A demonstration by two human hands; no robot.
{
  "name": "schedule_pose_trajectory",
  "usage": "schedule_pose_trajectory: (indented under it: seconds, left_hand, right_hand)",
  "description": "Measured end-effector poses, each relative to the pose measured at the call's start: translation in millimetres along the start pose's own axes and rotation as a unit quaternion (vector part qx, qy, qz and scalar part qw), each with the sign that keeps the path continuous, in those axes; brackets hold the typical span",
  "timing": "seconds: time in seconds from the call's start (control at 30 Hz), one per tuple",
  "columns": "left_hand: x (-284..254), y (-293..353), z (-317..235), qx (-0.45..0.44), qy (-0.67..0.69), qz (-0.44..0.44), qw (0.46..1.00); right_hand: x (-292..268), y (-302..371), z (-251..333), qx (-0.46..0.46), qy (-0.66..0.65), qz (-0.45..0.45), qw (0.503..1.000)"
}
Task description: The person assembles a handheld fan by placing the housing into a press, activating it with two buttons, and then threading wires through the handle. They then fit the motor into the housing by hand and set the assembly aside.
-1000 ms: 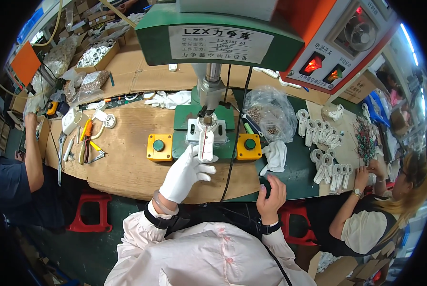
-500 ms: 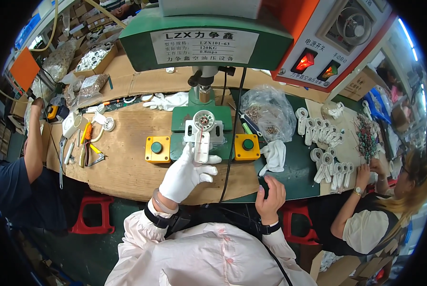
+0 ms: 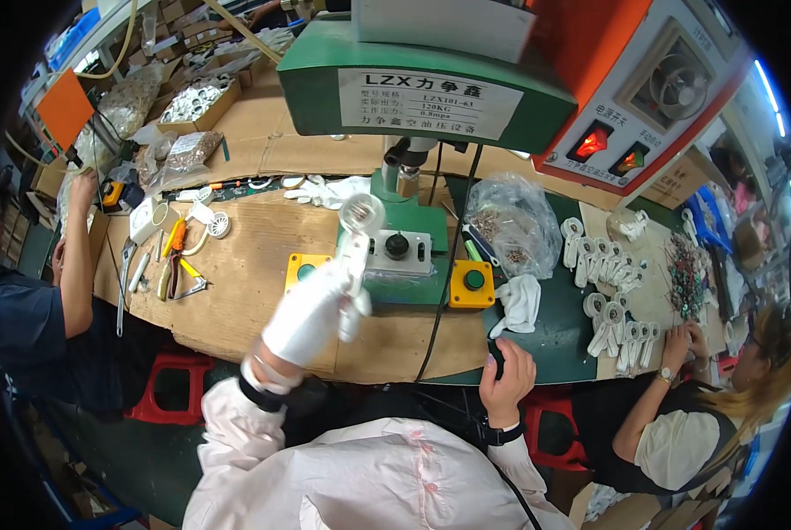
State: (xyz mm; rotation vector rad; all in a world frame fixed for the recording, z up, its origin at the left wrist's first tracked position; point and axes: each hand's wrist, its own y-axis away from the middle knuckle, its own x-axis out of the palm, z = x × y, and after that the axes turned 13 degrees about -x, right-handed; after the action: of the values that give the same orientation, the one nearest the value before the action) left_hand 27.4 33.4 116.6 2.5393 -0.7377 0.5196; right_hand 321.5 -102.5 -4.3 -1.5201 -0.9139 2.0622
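My left hand (image 3: 311, 309), in a white glove, is closed on the handle of a white plastic piece with a round ring-shaped head (image 3: 361, 214). It is blurred by motion, held up just left of the green press (image 3: 440, 102). Under the ram (image 3: 407, 181) of the press, a silver fixture plate (image 3: 378, 253) with a black round post (image 3: 397, 246) shows bare. My right hand (image 3: 507, 380) is ungloved and rests at the table's front edge, fingers loosely apart and holding nothing. Nearest to it lies a white glove (image 3: 518, 305).
Yellow button boxes flank the fixture, the right one (image 3: 472, 283) fully visible. Several similar white pieces (image 3: 603, 322) lie at right, beside a co-worker's hands (image 3: 683, 344). Hand tools (image 3: 176, 261) lie left. A clear plastic bag (image 3: 512, 225) sits behind the right box; a black cable (image 3: 448, 283) hangs in front.
My left hand has lifted the white piece off the fixture and moved left with it, baring the black post. The view has shifted slightly; my right hand stays at the table edge.
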Motion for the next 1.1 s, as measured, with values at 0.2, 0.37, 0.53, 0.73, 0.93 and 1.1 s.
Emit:
schedule_pose_trajectory:
  seconds: [0.2,0.37,0.53,0.73,0.93,1.1]
  left_hand:
    - [-107.9,-76.9,-89.7,-0.007,-0.307,-0.179,0.935]
    - [-202.8,-185.8,-118.4,0.110,-0.805,-0.185,0.553]
    - [-209.2,-260.7,-119.4,0.149,-0.786,-0.263,0.540]
    - [-234.3,-296.3,-119.2,0.204,-0.814,-0.252,0.482]
    - [-270.0,-200.6,-115.0,0.100,-0.817,-0.081,-0.562]
    - [-166.7,-97.1,-79.1,0.011,-0.915,-0.176,-0.364]
  right_hand:
    - [-7.4,-1.3,-3.2,0.008,-0.002,0.007,1.000]
    - [-13.6,-9.2,-13.9,0.027,-0.023,0.019,0.999]
    - [-36.8,-7.9,-62.5,0.064,-0.072,0.033,0.995]
    - [-89.6,-6.0,-157.5,0.179,0.174,-0.030,0.968]
    - [-98.4,-2.6,-217.0,0.239,0.247,-0.008,0.939]
    - [-111.1,6.3,-229.1,0.299,0.223,0.009,0.928]
